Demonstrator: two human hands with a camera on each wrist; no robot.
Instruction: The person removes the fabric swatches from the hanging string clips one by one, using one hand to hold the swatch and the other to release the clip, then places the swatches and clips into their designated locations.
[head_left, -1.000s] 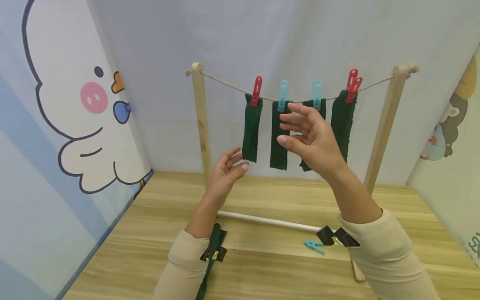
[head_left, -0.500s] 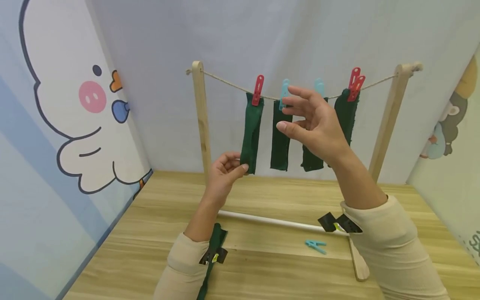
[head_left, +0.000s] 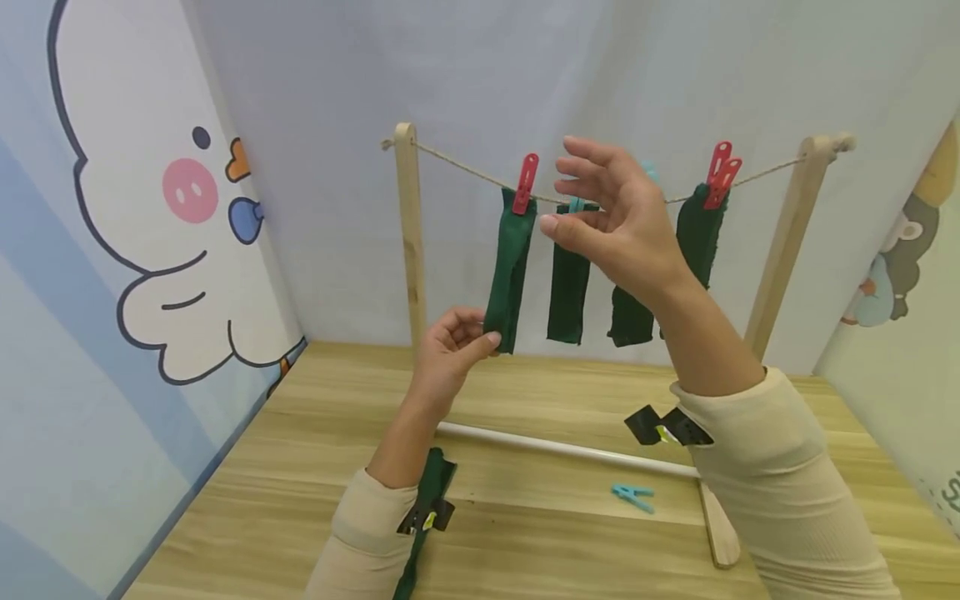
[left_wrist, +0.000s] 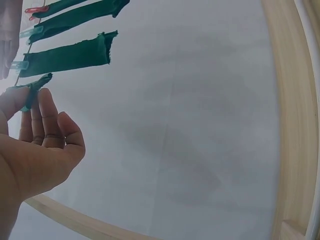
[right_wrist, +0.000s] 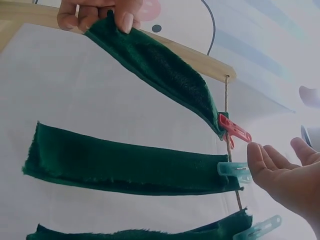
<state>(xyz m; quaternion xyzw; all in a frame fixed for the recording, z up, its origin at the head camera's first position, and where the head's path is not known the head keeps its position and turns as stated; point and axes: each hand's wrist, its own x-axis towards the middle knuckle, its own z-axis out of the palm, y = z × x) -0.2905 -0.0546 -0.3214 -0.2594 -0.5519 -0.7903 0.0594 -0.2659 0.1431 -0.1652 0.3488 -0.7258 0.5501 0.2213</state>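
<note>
Cloth strip (head_left: 510, 271), one, dark green, velvety, narrow; hung from a cord (head_left: 465, 171) at its upper end, slanting, lower end pinched between thumb and fingers of the left hand (head_left: 447, 354). Clothespin (head_left: 527, 185), one, red, slotted, slightly tilted; clamped on strip and cord, with the right hand (head_left: 626, 217) just beside it, thumb and fingers parted. Second strip (right_wrist: 130, 162), dark green, adjacent, hanging from a light-blue clothespin (right_wrist: 233, 170).
</note>
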